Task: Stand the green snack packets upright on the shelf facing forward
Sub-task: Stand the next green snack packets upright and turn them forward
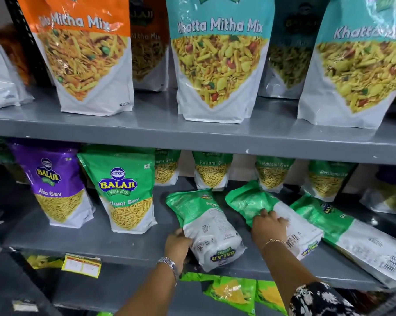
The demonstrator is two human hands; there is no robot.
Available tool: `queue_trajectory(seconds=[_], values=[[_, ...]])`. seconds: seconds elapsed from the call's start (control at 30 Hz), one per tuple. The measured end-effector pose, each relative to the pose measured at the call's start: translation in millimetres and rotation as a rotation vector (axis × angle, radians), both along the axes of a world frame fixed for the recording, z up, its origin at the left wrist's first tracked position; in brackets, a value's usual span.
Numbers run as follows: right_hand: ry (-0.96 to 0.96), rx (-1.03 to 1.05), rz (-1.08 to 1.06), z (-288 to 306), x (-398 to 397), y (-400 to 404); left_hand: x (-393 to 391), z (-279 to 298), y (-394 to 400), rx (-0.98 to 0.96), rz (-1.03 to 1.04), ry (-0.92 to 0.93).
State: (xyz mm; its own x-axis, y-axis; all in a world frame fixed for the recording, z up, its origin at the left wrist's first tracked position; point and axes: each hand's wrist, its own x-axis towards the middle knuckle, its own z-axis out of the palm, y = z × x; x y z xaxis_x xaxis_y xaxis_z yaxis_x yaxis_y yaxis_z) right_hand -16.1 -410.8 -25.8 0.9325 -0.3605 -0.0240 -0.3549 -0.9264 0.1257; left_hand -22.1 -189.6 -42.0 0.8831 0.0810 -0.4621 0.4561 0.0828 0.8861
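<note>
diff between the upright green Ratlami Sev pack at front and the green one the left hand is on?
Pose: the upright pack stands on its base; the held pack lies tilted, base toward the shelf edge.
Face: the upright pack shows its front with the logo; the held pack shows its back, with a barcode.
Contact: the left hand grips the held pack; nothing touches the upright pack.
Both are green-and-white Balaji packs.

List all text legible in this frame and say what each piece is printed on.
"Khatta Mitha Mix": teal pouch, upper shelf.
"Mitha Mix": orange pouch, beginning cut off.
"BALAJI WAFERS", "…tlami Sev": upright green packet.
"BALAJI", "Aloo Sev": purple packet.
"Ratlami Sev": rear green packets.
"BALAJI WAFERS", upside down: lying packet at the left hand.
Barcodes, fine print, yellow price tag: unreadable.
</note>
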Motion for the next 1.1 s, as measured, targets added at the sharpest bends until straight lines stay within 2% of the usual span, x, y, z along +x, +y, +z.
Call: queue_trajectory(seconds=[0.1, 0.13, 0.17, 0.23, 0.27, 0.43, 0.57, 0.73, 1.0, 1.1], values=[[-0.113, 0.022, 0.055, 10.0, -1.3, 16.1, 5.7, -9.2, 1.1, -0.024, 0.042, 0.022], [-0.159, 0.134, 0.076, 11.5, -0.5, 24.3, 9.3, -14.2, 1.8, -0.014, 0.045, 0.026], [-0.174, 0.347, 0.052, 12.3, 1.6, 32.5, 14.6, -22.0, 1.9, -0.014, 0.047, 0.032], [-0.07, 0.822, -0.096, 15.4, 6.2, 44.9, 22.3, -34.7, 1.5, -0.011, 0.063, 0.025], [-0.027, 0.979, -0.165, 15.2, 8.6, 47.6, 17.6, -24.0, 0.2, 0.007, 0.06, 0.021], [0.006, 1.395, -0.283, 5.1, 11.8, 46.6, 11.8, -13.3, 0.3, -0.015, 0.09, -0.04], [0.044, 1.538, -0.288, 1.4, 12.0, 45.0, 12.7, -1.7, 10.2, 0.015, 0.039, -0.154], [-0.079, 1.729, -0.209, 15.0, 19.5, 44.7, 26.9, 21.5, 22.5, 0.075, 0.009, -0.287], [-0.365, 1.698, -0.246, 4.0, 42.2, 31.1, 59.7, 17.3, 2.6, 0.2, 0.132, -0.361], [-0.435, 1.627, -0.266, -5.5, 43.1, 24.6, 69.2, 5.6, 0.6, 0.26, 0.14, -0.369]])
